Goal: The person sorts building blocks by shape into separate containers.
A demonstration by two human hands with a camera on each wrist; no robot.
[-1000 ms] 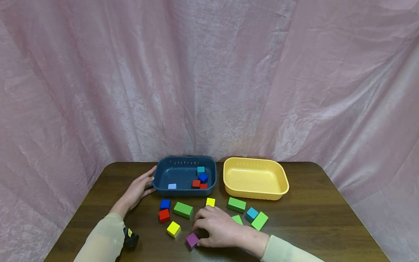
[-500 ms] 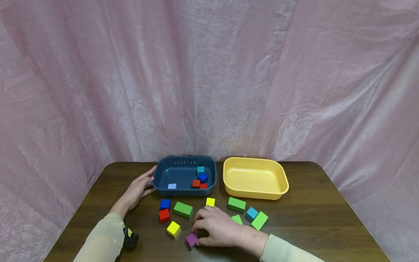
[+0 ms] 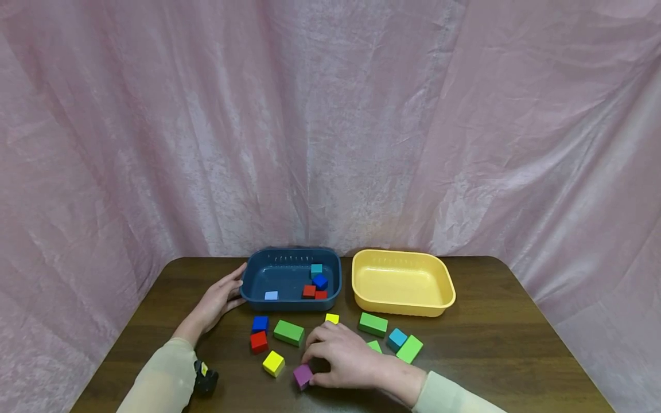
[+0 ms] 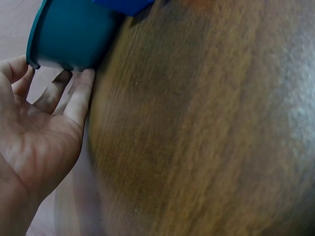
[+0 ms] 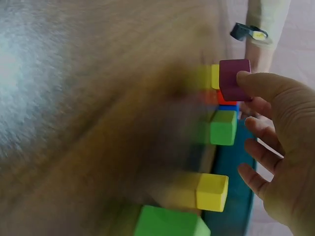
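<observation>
In the head view my right hand [image 3: 345, 357] pinches a purple cube [image 3: 303, 376] near the front of the table. The right wrist view has the thumb on one face of the purple cube [image 5: 233, 80], with the index finger partly hidden behind it. My left hand [image 3: 216, 301] rests its fingertips against the left side of a dark blue bin [image 3: 289, 306]. Its fingers stay extended along the bin's outer wall [image 4: 74, 39] in the left wrist view. Inside that bin lie two red cubes, a blue cube, a teal cube and a pale one.
A yellow bin [image 3: 403, 308] stands right of the blue one. Around my right hand lie green blocks [image 3: 289, 332], yellow cubes [image 3: 273, 363], a red cube [image 3: 259, 342], a blue cube [image 3: 260, 324] and a light blue cube [image 3: 397, 339]. A pink curtain [image 3: 330, 126] hangs behind the table.
The purple cube has shifted very slightly away from the table's front edge with my right hand's fingers at it. My left hand stays at the blue bin.
</observation>
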